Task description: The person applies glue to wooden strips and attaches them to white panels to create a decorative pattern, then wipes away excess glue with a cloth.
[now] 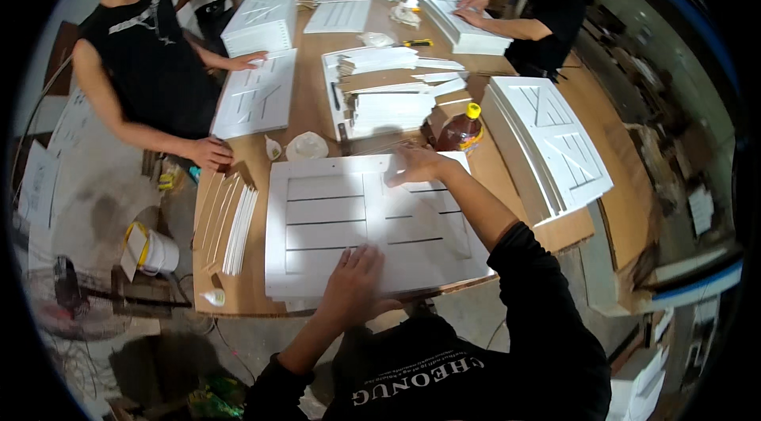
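Note:
A white panel (326, 246) with dark horizontal grooves and a raised centre strip lies on the table before me. My left hand (353, 282) rests on its near part, fingers stretched out and nothing in them. Over the panel's far edge is my right hand (417, 164), slightly blurred, its thumb and fingers apart; I see nothing held in it. Just beyond stand a dark bottle with a yellow cap (460, 132) and a pile of thin white strips (392, 110). A small white glue bottle (273, 147) and a crumpled white bag (307, 146) lie off the panel's far left corner.
Stacked white panels with diagonal slats (559, 135) stand to the right. Left of my panel are upright white strips (240, 231) and another glue bottle (212, 296). Co-workers handle panels on both sides. A yellow cutter (418, 43) lies farther up. A white bucket (162, 253) is on the floor.

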Tool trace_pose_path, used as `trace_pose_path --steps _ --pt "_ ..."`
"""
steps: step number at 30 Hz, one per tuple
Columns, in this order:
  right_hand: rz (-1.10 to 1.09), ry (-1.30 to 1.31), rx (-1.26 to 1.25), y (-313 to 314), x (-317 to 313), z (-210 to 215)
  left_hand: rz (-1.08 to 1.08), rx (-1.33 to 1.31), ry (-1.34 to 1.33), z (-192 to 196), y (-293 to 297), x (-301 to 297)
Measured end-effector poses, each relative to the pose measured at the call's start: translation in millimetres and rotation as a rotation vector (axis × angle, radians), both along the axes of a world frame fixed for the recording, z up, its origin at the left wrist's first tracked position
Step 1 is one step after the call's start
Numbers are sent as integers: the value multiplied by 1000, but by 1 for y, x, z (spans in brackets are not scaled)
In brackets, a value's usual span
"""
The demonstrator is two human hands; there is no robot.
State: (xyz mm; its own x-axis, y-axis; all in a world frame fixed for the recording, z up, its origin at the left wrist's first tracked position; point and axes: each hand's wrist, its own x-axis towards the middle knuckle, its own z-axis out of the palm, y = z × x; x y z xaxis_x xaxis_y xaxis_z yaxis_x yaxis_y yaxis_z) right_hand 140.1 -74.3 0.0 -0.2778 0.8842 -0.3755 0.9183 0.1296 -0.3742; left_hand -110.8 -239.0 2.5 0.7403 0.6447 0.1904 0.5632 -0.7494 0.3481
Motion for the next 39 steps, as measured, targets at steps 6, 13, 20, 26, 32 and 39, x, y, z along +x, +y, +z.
trace_pose_path --steps 6,13,20,26,32,39 --pt "-77 -24 63 -1 0 -18 163 -126 -148 0 77 4" --pt "-44 -36 -95 13 -7 -6 267 -198 -47 -28 122 20" --pt "-79 -19 -48 -2 -11 -33 200 -132 15 -45 121 25" --pt "52 83 111 9 -6 -2 176 -222 4 -39 138 15" --pt "-169 -159 456 -44 -33 7 99 -90 -105 -6 161 -6" --pt "-470 -208 373 -126 -74 -16 -274 -234 225 -14 247 31"
